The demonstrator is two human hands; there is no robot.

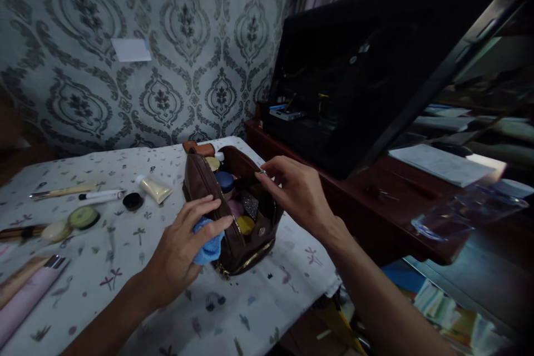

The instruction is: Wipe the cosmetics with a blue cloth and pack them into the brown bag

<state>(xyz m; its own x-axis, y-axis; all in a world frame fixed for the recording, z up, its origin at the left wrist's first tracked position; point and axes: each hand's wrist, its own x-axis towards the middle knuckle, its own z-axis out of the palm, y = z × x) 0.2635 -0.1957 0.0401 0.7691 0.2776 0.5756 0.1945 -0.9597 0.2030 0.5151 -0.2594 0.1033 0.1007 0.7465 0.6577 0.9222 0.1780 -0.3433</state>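
A brown makeup bag [231, 256] stands unzipped on the table, with several jars and small items inside, among them a blue-lidded jar [224, 181], a yellow lid [246, 225] and a dark glittery item [250, 204]. My left hand [183, 239] is closed on a crumpled blue cloth [209, 247], its fingertips resting against the bag's left rim. Across the opening, my right hand [294, 189] pinches the right rim along the zipper. What lies at the bottom of the bag is hidden.
Left on the patterned tablecloth [137, 289] lie a cream tube [154, 189], a black pot [133, 201], a white pen-like tube [101, 195], a green round jar [84, 217], brushes [67, 189] and a pink tube [31, 300]. A large black screen [354, 83] leans at right above a reddish-brown desk [375, 217].
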